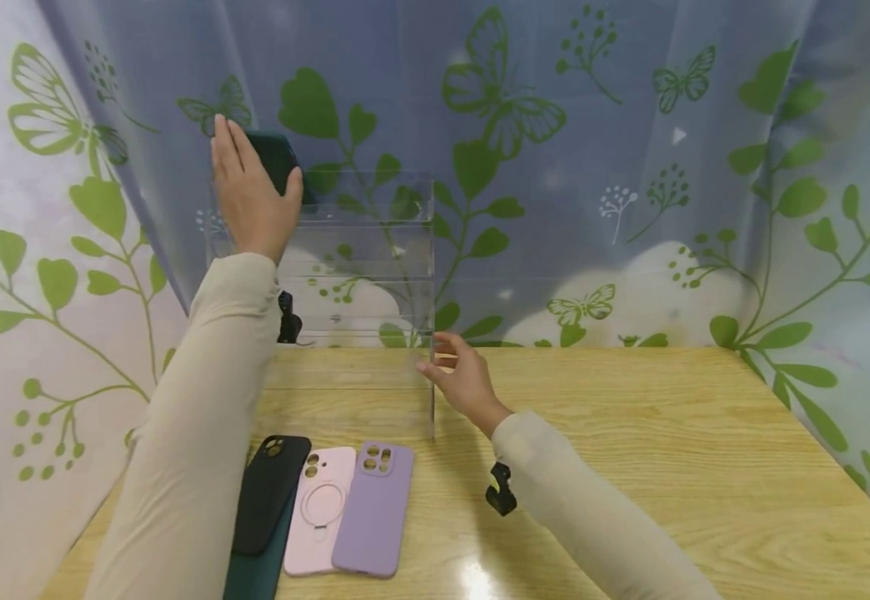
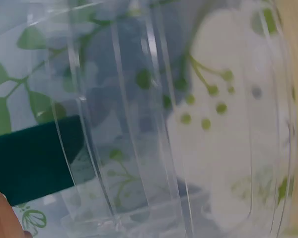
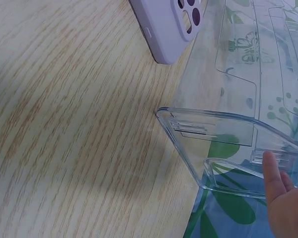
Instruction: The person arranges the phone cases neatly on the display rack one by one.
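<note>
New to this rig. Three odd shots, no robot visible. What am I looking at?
There is no machine: a person works with two bare hands. The wide picture comes from a camera worn on the head, looking forward and down. The other two come from cameras on each wrist.

A clear tiered stand stands on a wooden table. The left hand, fingers straight, is against a dark green phone case at the stand's top. The right hand holds the stand's right side edge.

In front of the stand lie a black case overlapping a dark teal one, a pink case with a ring, and a purple case.
</note>
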